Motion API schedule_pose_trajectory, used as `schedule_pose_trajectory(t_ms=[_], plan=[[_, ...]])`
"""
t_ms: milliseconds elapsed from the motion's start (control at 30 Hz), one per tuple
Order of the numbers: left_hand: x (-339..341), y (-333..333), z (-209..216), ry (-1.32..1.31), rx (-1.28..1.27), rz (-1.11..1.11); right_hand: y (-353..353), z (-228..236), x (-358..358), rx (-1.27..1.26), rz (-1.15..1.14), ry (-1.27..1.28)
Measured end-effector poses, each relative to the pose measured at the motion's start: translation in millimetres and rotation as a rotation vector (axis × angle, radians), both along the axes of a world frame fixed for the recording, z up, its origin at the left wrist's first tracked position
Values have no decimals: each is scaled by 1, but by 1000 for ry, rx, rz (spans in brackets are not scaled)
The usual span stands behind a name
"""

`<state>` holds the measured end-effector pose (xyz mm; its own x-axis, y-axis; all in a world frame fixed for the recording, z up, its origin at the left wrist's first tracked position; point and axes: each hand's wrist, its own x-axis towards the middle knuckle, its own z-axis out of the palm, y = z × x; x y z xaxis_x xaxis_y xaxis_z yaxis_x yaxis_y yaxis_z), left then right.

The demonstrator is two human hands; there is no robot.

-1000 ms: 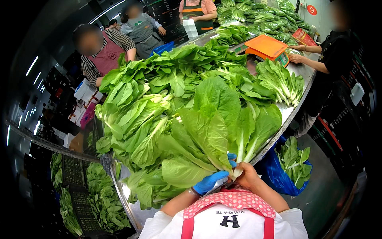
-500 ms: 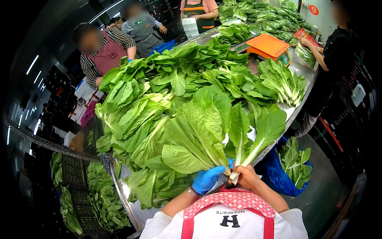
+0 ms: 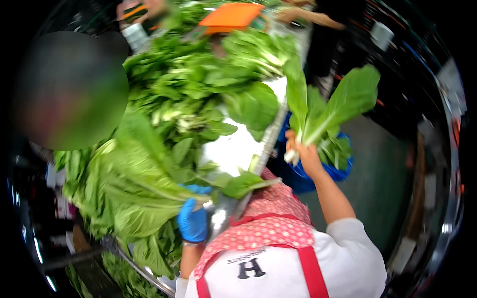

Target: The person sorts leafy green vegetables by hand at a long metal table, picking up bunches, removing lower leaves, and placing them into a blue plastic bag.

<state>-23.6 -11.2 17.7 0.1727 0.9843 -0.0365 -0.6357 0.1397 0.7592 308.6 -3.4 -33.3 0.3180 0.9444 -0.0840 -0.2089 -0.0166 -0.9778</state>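
My left hand (image 3: 193, 221), in a blue glove, is closed round the pale stem end of a broad-leaved head of leafy greens (image 3: 136, 186) at the left of the table. My bare right hand (image 3: 304, 154) is held out beyond the table edge, wrapped round the white stems of a few loose leaves (image 3: 343, 102). These leaves point up and away, above a blue plastic bag (image 3: 348, 166) with greens inside. One loose leaf (image 3: 243, 184) lies at the near table edge, between my hands. The picture is smeared by motion.
Piles of leafy greens (image 3: 184, 64) cover much of the metal table (image 3: 233, 149). An orange-topped scale (image 3: 231, 17) stands at the far end. Beside it, a dark-clothed person's arm (image 3: 318, 19) reaches in from the right. Another person at far left holds something white (image 3: 135, 37).
My hands have come apart. The left has moved left with the head of greens; the right has swung out right over the bag with the loose leaves. My view has turned right.
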Motion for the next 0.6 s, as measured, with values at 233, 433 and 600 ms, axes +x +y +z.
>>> schedule_pose_trajectory(t_ms=[233, 433, 600], plan=[[8, 3, -1, 51, -77, 58, -14, -134, 136, -326, -435, -772], [10, 2, -1, 119, -76, 51, -82, -224, 141, -990, 80, -1178], [9, 4, -1, 111, -112, 34, -69, -220, 133, -1017, 352, -1198]])
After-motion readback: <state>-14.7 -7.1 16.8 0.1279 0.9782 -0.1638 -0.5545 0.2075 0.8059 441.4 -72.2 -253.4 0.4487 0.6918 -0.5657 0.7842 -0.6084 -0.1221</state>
